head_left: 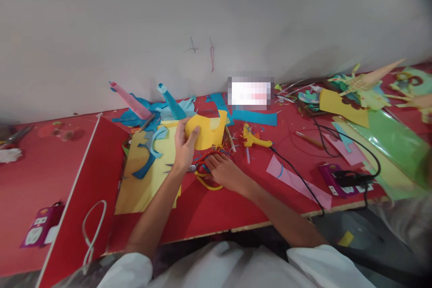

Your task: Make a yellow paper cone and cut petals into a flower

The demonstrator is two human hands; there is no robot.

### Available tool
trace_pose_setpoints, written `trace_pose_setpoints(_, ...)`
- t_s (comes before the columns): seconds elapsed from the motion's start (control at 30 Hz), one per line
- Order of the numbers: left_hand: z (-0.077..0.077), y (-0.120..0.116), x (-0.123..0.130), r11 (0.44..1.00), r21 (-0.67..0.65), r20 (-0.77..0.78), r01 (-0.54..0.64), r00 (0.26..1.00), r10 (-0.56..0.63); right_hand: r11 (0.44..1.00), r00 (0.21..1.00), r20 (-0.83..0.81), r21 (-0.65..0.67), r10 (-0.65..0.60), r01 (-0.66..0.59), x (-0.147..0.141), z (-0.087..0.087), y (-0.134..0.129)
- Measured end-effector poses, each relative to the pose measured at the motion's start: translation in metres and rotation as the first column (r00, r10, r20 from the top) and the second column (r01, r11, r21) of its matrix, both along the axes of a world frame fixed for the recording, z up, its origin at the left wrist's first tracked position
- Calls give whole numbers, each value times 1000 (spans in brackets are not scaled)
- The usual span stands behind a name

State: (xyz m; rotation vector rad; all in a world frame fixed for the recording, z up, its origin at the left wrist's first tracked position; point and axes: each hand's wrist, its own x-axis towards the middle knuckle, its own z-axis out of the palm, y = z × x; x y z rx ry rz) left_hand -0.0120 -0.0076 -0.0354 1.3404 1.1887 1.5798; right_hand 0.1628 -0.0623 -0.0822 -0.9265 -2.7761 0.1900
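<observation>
My left hand [186, 140] grips a cut piece of yellow craft sheet [211, 131], thumb on its near face, and holds it up above the red table. Just right of and below it, my right hand [221, 170] is low at the tabletop with its fingers curled down. Beneath those fingers lie red and yellow loops [209, 185]; what they belong to is partly hidden. A yellow glue gun [256, 138] rests to the right of my hands. Yellow sheets [145, 193] with blue cut curved pieces [145, 166] are spread on the left.
Pink [131, 101] and blue [172, 102] rolled cones lean at the back. A red divider [91, 180] stands on the left. Black cable [297, 175] runs right toward a purple power box [337, 180]. At far right are a green sheet [401, 144] and another person's hand [420, 101].
</observation>
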Motion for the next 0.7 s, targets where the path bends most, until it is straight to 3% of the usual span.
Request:
trace_pose_setpoints(0.2,73,4,12,984,174,14,46,999,-49,998,999,6,-41,-47,47,4,-12,9)
trace_pose_setpoints(0.3,96,-5,9,974,212,-78,84,995,-69,983,990,-75,-143,-123,111,1,-17,12)
trace_pose_setpoints(0.37,106,-14,8,965,251,-180,72,983,-27,947,947,-243,-291,-210,135,-1,-19,11)
trace_pose_setpoints(0.43,114,-22,9,949,310,-284,59,958,33,868,833,-450,-492,-321,69,-4,-20,10)
trace_pose_setpoints(0.53,121,-30,13,933,345,-400,98,915,52,719,563,-669,-672,-485,-178,-10,-20,9)
trace_pose_setpoints(0.6,120,-30,15,930,342,-436,135,900,30,624,419,-696,-714,-583,-318,-11,-17,11)
trace_pose_setpoints(0.7,110,-21,16,927,332,-424,177,905,-21,464,350,-615,-776,-706,-427,-7,-8,11)
